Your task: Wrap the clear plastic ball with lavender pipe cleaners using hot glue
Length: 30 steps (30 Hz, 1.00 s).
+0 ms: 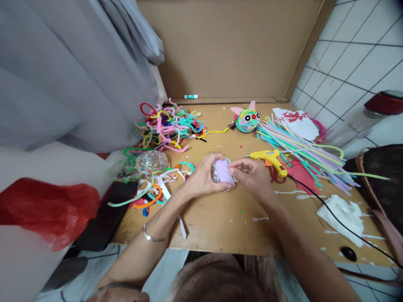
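Note:
My left hand [206,175] is wrapped around a small clear ball [215,173] over the middle of the table. Rows of lavender pipe cleaner [224,171] cover part of the ball's side. From the right, my right hand [248,174] pinches at the edge of the lavender rows, thumb and forefinger pressed together on the pipe cleaner; its very end is hidden by the fingers. Just beyond that hand lies a yellow hot glue gun [270,159], its nozzle pointing left. A finished-looking animal head [248,120] with pink ears and googly eyes sits at the back.
A tangled heap of pipe cleaners [170,128] lies back left, with a clear patterned ball [152,162] nearer. Straight pipe cleaners [310,151] fan out at right. The black cord [333,215] crosses past a white tissue [343,218]. A glue stick [191,97] rests at the back.

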Tool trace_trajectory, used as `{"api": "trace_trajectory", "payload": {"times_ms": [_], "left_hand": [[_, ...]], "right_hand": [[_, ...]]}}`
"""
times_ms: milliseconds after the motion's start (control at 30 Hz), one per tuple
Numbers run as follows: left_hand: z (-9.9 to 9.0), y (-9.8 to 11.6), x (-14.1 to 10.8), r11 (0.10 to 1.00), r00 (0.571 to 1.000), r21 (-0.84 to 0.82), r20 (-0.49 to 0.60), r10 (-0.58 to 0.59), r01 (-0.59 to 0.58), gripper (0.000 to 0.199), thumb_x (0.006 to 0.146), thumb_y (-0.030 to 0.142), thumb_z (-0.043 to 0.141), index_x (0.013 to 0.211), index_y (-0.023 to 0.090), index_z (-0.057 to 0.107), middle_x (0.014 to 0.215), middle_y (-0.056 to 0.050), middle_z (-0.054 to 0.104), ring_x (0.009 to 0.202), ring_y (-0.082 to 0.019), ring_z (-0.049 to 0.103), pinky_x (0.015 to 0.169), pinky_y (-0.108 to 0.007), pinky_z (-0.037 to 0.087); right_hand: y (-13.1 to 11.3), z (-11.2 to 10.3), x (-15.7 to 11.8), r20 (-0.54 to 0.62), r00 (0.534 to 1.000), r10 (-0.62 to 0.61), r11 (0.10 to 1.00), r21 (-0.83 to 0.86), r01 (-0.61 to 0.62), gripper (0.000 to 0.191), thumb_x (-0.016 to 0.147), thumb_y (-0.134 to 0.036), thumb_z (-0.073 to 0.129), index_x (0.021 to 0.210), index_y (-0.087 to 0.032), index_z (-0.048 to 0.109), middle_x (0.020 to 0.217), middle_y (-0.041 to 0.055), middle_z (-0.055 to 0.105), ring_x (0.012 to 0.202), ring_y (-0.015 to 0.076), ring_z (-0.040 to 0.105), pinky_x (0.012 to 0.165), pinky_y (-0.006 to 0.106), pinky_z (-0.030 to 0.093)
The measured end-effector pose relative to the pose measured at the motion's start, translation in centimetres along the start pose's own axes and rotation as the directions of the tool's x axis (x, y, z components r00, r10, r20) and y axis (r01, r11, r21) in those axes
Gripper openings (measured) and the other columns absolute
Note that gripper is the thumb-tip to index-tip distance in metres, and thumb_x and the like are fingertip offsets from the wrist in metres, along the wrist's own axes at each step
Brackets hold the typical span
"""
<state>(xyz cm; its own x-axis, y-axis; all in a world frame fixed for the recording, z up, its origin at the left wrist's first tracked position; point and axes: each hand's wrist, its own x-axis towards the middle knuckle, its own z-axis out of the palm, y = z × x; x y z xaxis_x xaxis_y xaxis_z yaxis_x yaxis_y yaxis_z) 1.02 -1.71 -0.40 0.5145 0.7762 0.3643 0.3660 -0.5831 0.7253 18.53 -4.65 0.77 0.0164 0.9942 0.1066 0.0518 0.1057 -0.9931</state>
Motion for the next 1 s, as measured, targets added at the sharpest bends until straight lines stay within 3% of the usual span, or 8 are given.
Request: {"api": "trace_trajectory", "payload": {"times_ms": [400, 567, 1000], "left_hand": [[-0.13, 0.14, 0.1, 1.0, 1.0, 0.016, 0.016, 0.016, -0.016, 0.065, 0.062, 0.037, 0.083, 0.113, 0.021, 0.047, 0.124, -0.012, 0.057, 0.118, -0.028, 0.055, 0.101, -0.042, 0.043], [-0.21, 0.38, 0.04, 0.998, 0.998, 0.031, 0.031, -0.055, 0.054, 0.074, 0.063, 0.04, 0.082, 0.123, 0.02, 0.044, 0.125, -0.012, 0.056, 0.117, -0.029, 0.056, 0.101, -0.044, 0.045], [-0.3, 0.28, 0.2, 0.997, 0.998, 0.06, 0.046, 0.036, -0.039, 0.065, 0.065, 0.039, 0.081, 0.119, 0.023, 0.049, 0.125, -0.012, 0.055, 0.12, -0.029, 0.054, 0.105, -0.045, 0.042]], "right_hand": [[0.05, 0.19, -0.03, -0.022, 1.0, -0.01, 1.0, 0.013, 0.01, 0.017, 0.062, -0.031, 0.07, 0.071, -0.017, 0.067, 0.055, -0.0034, 0.059, 0.046, 0.0076, 0.049, 0.047, 0.022, 0.04], [0.29, 0.3, 0.02, -0.034, 0.999, 0.01, 0.999, 0.043, -0.009, 0.019, 0.06, -0.031, 0.07, 0.071, -0.016, 0.067, 0.055, -0.0027, 0.06, 0.047, 0.0078, 0.05, 0.046, 0.022, 0.041], [0.91, 0.26, 0.04, -0.036, 0.999, -0.007, 0.999, 0.049, 0.009, 0.018, 0.061, -0.031, 0.07, 0.072, -0.017, 0.068, 0.06, -0.0012, 0.063, 0.05, 0.0085, 0.052, 0.047, 0.021, 0.042]]}}
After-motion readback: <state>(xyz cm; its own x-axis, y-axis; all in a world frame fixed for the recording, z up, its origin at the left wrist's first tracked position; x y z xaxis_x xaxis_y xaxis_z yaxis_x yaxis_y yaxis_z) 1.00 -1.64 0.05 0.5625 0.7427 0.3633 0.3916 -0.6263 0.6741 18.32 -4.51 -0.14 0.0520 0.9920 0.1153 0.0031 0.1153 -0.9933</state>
